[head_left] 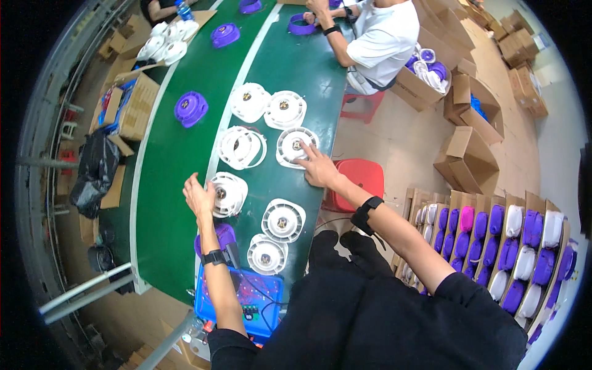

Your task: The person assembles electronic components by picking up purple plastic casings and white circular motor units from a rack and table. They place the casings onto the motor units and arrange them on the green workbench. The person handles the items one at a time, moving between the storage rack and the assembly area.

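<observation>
Left hand beside white round part, thumb and fingers apart; cannot tell if touching. Right hand over second white part, fingers apart, tips on its middle. Both parts sit on green counter.

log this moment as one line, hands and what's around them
left hand: beside white housing | right hand: over second white housing, near its centre | around: purple housing, blue tray, green table
</observation>
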Available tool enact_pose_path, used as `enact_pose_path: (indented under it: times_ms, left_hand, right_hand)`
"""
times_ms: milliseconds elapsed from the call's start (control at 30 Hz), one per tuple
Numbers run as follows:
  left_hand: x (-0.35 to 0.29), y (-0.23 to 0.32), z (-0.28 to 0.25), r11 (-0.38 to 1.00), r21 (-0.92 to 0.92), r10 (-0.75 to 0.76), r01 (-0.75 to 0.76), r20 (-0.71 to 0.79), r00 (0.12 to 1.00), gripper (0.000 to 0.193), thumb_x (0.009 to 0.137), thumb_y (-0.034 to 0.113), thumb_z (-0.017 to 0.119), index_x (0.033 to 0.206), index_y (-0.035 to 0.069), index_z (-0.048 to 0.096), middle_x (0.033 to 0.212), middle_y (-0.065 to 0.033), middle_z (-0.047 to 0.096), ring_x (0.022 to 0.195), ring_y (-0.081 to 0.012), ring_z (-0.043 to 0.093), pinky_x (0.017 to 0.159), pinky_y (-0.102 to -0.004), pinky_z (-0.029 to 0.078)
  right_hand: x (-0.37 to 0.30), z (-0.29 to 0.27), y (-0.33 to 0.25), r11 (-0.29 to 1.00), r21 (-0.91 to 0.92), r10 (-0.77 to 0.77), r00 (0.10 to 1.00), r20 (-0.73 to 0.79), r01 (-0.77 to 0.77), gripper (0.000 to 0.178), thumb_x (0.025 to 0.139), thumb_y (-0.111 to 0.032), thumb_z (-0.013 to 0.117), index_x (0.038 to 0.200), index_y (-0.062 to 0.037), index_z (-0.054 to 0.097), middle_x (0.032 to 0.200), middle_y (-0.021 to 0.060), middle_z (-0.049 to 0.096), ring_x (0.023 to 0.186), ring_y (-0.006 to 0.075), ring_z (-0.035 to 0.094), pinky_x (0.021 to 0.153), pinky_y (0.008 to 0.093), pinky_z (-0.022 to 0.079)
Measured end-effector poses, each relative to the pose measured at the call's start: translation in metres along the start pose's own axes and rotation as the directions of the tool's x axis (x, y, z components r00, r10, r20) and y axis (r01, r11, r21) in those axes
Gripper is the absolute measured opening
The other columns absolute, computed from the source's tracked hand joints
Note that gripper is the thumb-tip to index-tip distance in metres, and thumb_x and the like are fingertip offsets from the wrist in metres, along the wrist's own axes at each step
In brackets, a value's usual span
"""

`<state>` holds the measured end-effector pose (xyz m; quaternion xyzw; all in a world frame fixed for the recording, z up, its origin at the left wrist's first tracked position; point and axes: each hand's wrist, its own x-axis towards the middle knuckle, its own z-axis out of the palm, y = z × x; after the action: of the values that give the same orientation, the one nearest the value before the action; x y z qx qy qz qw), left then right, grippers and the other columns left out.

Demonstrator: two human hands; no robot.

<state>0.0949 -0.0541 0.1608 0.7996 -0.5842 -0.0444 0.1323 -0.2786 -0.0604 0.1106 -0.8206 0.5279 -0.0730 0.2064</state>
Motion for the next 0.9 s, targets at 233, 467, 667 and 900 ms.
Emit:
enact_pose_path:
  times_ms: [233,467,667,900]
  left_hand:
    - [0.069,0.072,0.044,0.961,-0.148,0.261,-0.234,0.195,0.945,0.044,0.082,0.021,0.064,0.123,0.006,0.059,0.117,-0.0218,0.062,0.109,-0.0383,0.06,0.092,-0.0441,0.048]
    - [0.126,0.066,0.051,0.987,-0.162,0.025,0.018,0.264,0.964,0.04,0.083,0.012,0.058,0.123,0.007,0.061,0.112,-0.0241,0.065,0.105,-0.0404,0.063,0.091,-0.0457,0.05]
    - [0.132,0.038,0.084,0.892,-0.451,0.156,0.021,0.351,0.923,0.06,0.078,0.006,0.057,0.137,0.01,0.045,0.123,-0.0224,0.061,0.116,-0.0372,0.058,0.099,-0.0425,0.046]
    - [0.116,0.032,0.074,0.902,-0.431,0.212,0.03,0.503,0.838,0.061,0.072,-0.004,0.059,0.131,0.008,0.054,0.118,-0.0214,0.064,0.115,-0.0337,0.06,0.097,-0.0393,0.047]
  right_hand:
    - [0.005,-0.009,-0.009,1.0,-0.017,0.002,0.999,0.051,-0.001,0.051,0.076,-0.013,0.063,0.126,-0.021,0.06,0.157,0.0174,0.019,0.137,0.0454,0.032,0.102,0.058,0.04]
    - [-0.008,0.001,-0.004,0.998,0.04,-0.037,0.999,-0.039,0.038,0.043,0.073,-0.012,0.062,0.117,-0.0125,0.065,0.154,0.02,0.025,0.135,0.0459,0.035,0.102,0.0554,0.039]
    - [-0.048,-0.004,-0.035,0.986,0.1,-0.138,0.989,0.043,0.134,0.042,0.074,-0.007,0.061,0.116,-0.0107,0.065,0.153,0.0176,0.029,0.136,0.0441,0.035,0.102,0.051,0.041]
    - [-0.053,-0.016,-0.052,0.979,0.117,-0.177,0.979,0.104,0.165,0.042,0.074,-0.008,0.064,0.115,-0.0123,0.066,0.145,0.0208,0.038,0.128,0.0437,0.043,0.098,0.0506,0.043]
